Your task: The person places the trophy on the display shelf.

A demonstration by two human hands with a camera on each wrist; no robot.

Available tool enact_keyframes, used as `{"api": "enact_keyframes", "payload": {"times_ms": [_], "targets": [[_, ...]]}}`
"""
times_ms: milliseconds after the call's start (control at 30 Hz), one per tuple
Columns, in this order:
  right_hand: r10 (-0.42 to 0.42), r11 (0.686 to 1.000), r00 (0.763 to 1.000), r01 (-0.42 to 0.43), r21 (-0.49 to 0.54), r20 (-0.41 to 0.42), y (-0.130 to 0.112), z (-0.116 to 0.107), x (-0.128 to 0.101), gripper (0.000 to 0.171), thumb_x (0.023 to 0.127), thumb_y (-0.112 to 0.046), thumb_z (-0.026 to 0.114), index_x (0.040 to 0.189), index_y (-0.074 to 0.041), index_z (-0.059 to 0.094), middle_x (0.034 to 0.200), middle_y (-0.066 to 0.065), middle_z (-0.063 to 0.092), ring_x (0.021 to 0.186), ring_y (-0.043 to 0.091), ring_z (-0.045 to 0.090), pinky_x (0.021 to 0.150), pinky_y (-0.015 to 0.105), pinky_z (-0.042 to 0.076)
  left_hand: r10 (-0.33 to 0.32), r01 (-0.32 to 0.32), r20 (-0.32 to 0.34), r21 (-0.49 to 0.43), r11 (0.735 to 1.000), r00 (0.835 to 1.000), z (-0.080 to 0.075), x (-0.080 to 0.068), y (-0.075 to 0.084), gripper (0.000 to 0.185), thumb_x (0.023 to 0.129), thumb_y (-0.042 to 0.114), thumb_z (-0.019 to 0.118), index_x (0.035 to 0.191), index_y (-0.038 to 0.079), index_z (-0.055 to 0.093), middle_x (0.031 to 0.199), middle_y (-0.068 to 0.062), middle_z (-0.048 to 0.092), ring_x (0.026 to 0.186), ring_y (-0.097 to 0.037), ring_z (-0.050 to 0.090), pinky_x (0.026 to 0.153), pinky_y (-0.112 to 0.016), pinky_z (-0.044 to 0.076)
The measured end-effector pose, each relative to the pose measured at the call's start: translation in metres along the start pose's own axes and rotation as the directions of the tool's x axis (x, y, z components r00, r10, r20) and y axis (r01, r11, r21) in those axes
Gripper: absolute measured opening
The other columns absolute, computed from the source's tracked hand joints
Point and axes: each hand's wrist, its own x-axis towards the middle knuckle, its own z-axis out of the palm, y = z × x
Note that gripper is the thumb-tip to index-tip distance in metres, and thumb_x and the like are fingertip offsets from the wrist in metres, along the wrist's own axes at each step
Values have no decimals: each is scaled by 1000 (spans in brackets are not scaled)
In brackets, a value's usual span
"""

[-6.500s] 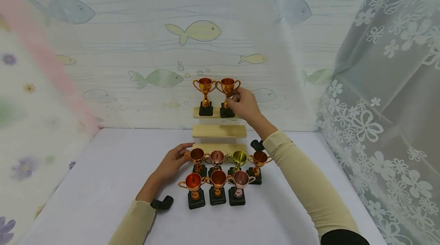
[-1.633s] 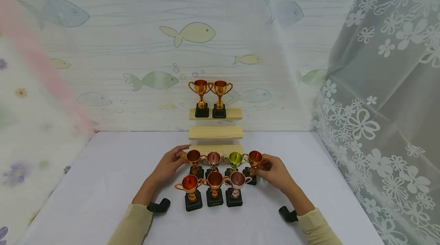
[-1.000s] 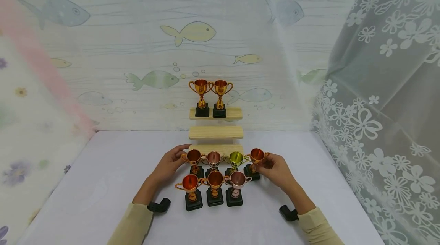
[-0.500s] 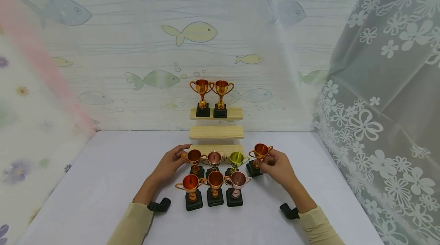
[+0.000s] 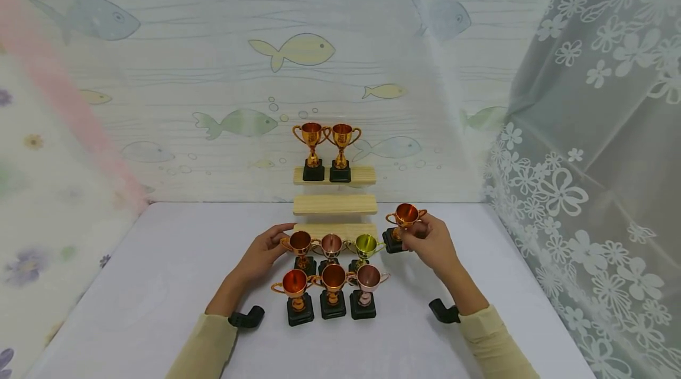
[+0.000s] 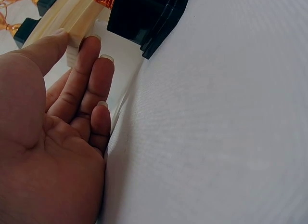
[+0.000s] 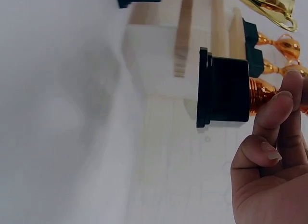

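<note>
White cloth (image 5: 346, 349) spreads below, right hand (image 5: 436, 243) pinching a glossy coppery trophy (image 5: 406, 217), left hand (image 5: 264, 256) extended against wooden shelving (image 5: 334, 206).

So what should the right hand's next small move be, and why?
Probably raise the orange-bronze trophy in the right hand toward the top shelf: its base is clear of the table, and bare wood shows up there, right of the two standing trophies.

This may be a home. I see fish-print cloth (image 5: 213, 71) and floral lace (image 5: 564, 190) bordering a white worktop (image 5: 154, 284).
</note>
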Motion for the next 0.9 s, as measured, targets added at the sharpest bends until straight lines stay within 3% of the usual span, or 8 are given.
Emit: {"api": "enact_keyframes", "payload": {"times_ms": [500, 900], "targets": [[-36, 998, 998, 33, -55, -44, -40, -2, 36, 28, 96, -7, 72, 122, 1, 64, 76, 10, 73, 63, 19, 64, 66, 35, 59, 4, -4, 1, 5, 1000, 1000, 1, 1, -3, 51, 108, 26, 65, 156, 18, 50, 117, -3, 76, 112, -19, 70, 112, -50, 44], [-49, 999, 997, 50, 18, -52, -66, -3, 73, 27, 96, -8, 72, 119, 2, 63, 73, 6, 72, 59, 16, 64, 62, 30, 58, 1, -1, -18, 3, 1000, 1000, 1, 1, -2, 50, 108, 25, 65, 155, 18, 52, 115, -3, 77, 115, -23, 69, 115, -58, 39]]}}
